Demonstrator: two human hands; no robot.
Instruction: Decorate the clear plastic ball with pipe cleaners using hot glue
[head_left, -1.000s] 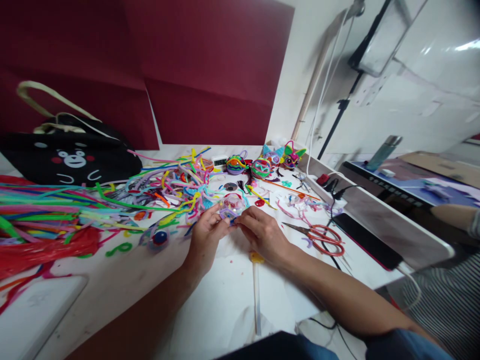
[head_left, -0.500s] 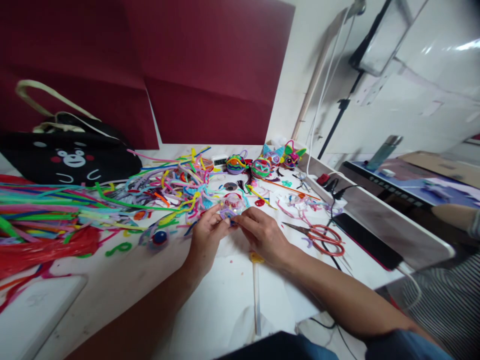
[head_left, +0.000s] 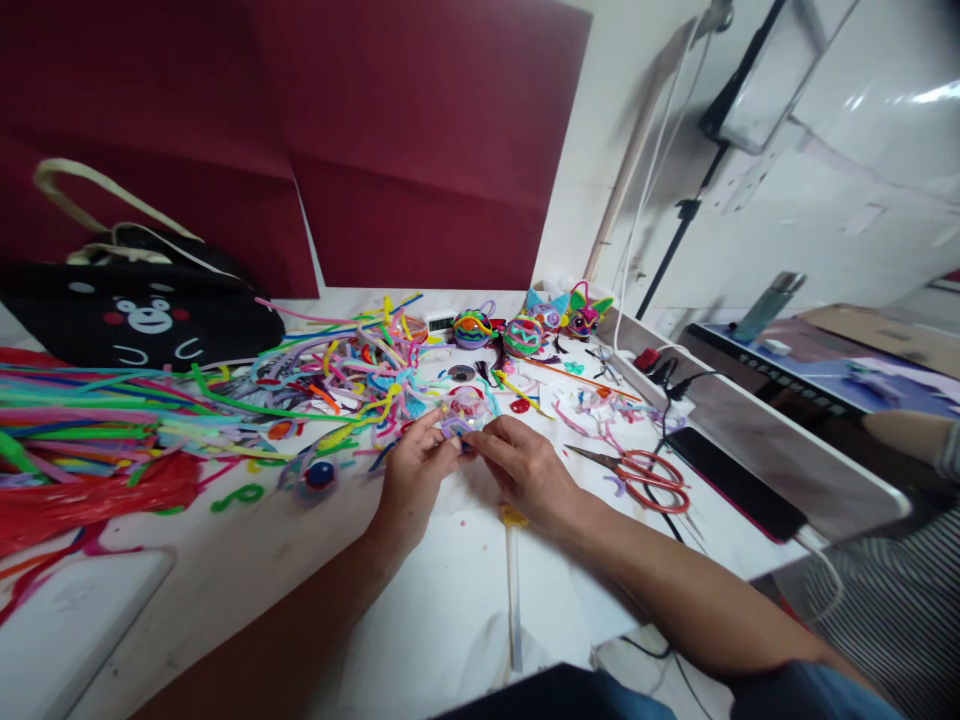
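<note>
A clear plastic ball [head_left: 468, 404] with purple pipe cleaner trim sits between my two hands over the white table. My left hand [head_left: 414, 472] grips its left side, thumb toward me and fingers behind. From the right, the closed fingers of my right hand [head_left: 526, 468] press a purple-blue bit on the ball's near edge; its exact shape is hidden by the fingertips. Just below my right hand lies a yellow-tipped glue stick [head_left: 514, 590]. Scissors with orange handles [head_left: 646, 480] rest to the right, blades pointing left. Another clear piece with a dark blue disc [head_left: 319, 476] lies left of my left hand.
Heaps of colourful pipe cleaners [head_left: 300, 385] cover the left side, before a black bag [head_left: 135, 315]. Decorated balls [head_left: 523, 335] stand at the back. A phone [head_left: 735, 482] with a cable lies right, beside a raised edge. Another person's arm [head_left: 904, 437] shows far right.
</note>
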